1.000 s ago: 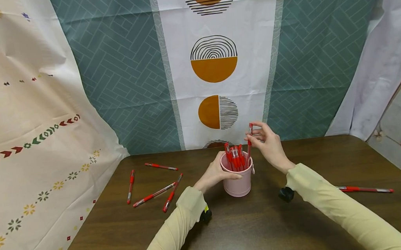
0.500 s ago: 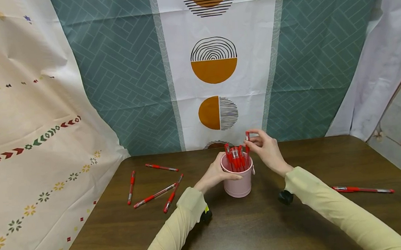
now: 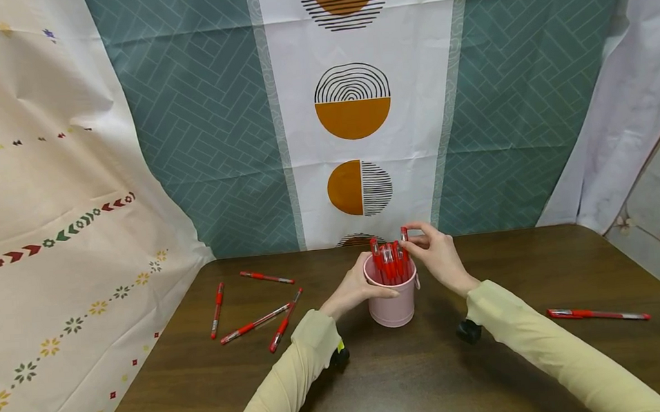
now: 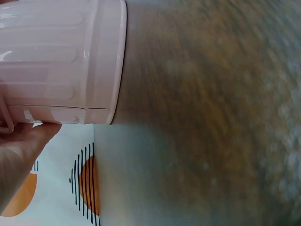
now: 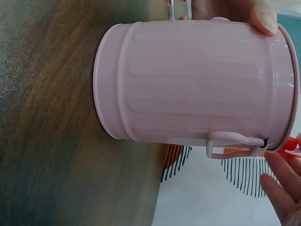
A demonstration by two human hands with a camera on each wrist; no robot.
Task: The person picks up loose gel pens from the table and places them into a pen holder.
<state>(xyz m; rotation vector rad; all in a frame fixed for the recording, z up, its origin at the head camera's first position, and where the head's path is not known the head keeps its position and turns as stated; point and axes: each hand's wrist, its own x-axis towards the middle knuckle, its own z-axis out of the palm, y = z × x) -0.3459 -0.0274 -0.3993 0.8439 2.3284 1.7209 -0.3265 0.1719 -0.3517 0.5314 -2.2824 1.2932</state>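
A big cloth (image 3: 411,122) with green sides and a white middle hangs at the far side, and a brown worktop (image 3: 414,387) sits in front of it. The pink bucket (image 3: 392,311) stands upright in the middle of the worktop, with a bunch of red pens (image 3: 389,263) inside. The left hand (image 3: 353,291) has its grip around the left side of the bucket, thumb along the near rim. The right hand (image 3: 438,255) has its grip on another pen (image 3: 404,234), pinched near the top. That pen is almost straight up at the right side of the bucket; its low end looks to be inside, but I can't see the tip. The step seems to be putting this pen in. To do it well, hold the bucket firm so it can't tip, slide the pen straight down by the right wall, slow and soft, and let go only when the tip touches the bottom. Try not to push the pens next to it. Four loose pens (image 3: 268,277) lie on the left of the worktop.
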